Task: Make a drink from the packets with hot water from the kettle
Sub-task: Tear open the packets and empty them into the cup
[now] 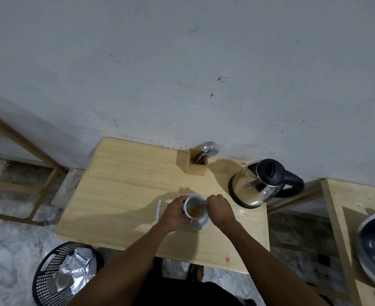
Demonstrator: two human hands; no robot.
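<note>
Head view: left hand (175, 214) has its fingers wrapped round the white cup (195, 206) on its saucer (201, 225); right hand (219, 207) fingers pinch a spoon (201, 204) dipping into the amber drink. Kettle (260, 184) stands right of the cup, a slim packet (158, 210) just left. No writing is legible.

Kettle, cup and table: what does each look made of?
Kettle: shiny metal body that mirrors its surroundings; black lid and handle, likely plastic. Cup: glossy white, probably ceramic. Table: pale wood with visible grain, matte.
</note>
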